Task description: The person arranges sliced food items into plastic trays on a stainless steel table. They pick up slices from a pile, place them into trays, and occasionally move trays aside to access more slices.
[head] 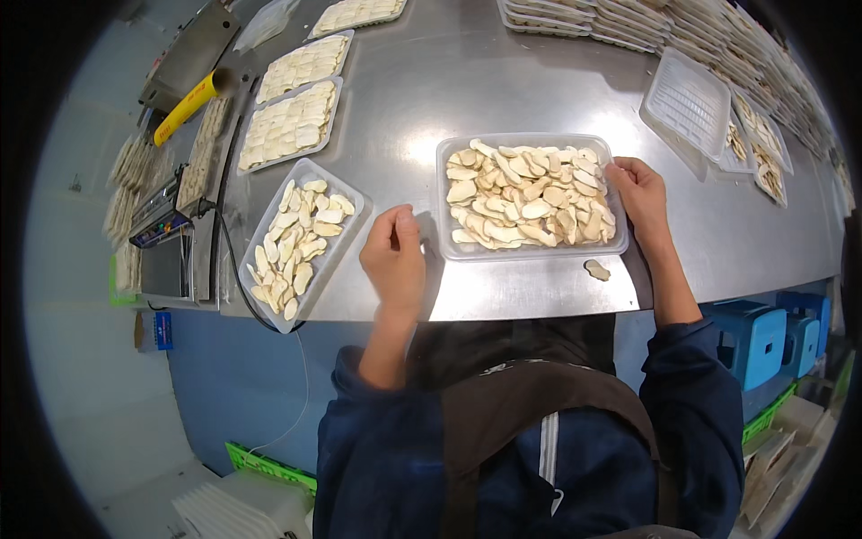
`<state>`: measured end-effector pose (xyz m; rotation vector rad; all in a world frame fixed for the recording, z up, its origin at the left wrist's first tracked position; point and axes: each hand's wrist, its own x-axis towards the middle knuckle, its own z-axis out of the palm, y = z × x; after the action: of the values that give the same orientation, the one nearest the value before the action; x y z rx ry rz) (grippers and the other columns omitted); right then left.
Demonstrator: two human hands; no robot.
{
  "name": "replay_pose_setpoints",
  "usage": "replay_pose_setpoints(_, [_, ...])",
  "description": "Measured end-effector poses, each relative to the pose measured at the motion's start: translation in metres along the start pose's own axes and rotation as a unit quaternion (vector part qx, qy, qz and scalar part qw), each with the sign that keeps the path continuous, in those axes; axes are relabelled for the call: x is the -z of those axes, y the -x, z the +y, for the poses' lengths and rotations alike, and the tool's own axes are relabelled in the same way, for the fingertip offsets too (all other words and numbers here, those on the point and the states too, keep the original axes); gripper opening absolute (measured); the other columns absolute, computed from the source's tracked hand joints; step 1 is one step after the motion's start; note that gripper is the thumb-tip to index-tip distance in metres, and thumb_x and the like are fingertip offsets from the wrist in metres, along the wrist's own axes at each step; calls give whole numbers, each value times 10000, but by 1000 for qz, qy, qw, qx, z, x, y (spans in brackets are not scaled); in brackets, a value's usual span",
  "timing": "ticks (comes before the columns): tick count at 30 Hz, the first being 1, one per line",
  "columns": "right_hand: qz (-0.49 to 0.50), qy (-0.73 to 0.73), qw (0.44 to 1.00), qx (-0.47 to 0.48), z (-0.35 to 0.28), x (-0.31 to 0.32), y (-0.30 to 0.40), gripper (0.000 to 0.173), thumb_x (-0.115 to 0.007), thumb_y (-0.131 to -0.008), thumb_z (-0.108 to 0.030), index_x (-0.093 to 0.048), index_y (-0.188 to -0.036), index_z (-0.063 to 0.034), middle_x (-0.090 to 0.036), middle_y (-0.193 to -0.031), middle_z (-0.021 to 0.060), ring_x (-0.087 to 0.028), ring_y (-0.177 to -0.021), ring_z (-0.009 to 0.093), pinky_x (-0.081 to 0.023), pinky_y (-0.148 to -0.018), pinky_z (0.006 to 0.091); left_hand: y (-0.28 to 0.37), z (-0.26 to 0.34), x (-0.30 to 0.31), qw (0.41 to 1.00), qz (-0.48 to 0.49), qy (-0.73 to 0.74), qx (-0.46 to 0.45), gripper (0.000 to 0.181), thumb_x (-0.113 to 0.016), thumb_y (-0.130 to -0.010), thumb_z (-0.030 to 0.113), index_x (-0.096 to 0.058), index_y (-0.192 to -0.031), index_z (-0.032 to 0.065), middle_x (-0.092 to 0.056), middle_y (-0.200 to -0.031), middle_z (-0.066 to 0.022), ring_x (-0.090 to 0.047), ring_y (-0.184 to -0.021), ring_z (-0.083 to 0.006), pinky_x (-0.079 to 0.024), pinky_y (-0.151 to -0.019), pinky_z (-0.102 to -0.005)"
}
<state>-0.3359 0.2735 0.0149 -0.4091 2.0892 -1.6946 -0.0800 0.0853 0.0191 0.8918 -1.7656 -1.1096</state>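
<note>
A clear plastic tray [442, 236] filled with pale dried slices, probably mushroom, lies on the steel table before me. My right hand [640, 195] grips its right rim between thumb and fingers. Left of that tray, my left hand [396, 252] hovers by the table with its fingers curled; whether something small is in it cannot be made out. Farther left, a second plastic tray [322, 273], set at an angle, holds fewer loose slices [286, 236]. One stray slice [597, 270] rests on the table below the full tray's right part.
Neatly packed trays [289, 128] stand at the upper left, beside a yellow-handled object [188, 108] and a device with a black cable [232, 259]. Stacked filled trays [626, 23] line the back right, near an empty tray [687, 104]. Blue stools [754, 343] stand below the table's right side.
</note>
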Motion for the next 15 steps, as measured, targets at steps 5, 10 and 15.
replay_pose_setpoints(5, [59,-3,998,32,6,0,-4,253,-665,-820,-149,-635,-977,48,-614,-703,-5,-497,-584,28,-389,-532,175,2,-13,3,996,-15,19,83,196,-580,-911,161,-641,-934,-23,-612,-702,-27,-520,-608,-66,-432,-582,-211])
replay_pose_setpoints(10, [35,19,998,41,10,0,-7,220,-641,-862,-167,-633,-978,20,-598,-742,-27,-477,-593,12,-367,-520,162,3,-22,1,997,-19,35,66,170,-591,-901,140,-641,-919,-21,-604,-700,-12,-512,-610,-55,-432,-581,-209])
replay_pose_setpoints(15, [34,22,999,33,6,1,-5,203,-641,-861,-182,-644,-942,5,-578,-710,-30,-456,-569,17,-353,-508,164,2,-25,3,998,-18,39,46,158,-595,-895,131,-642,-915,-19,-609,-706,-9,-509,-606,-52,-432,-569,-209])
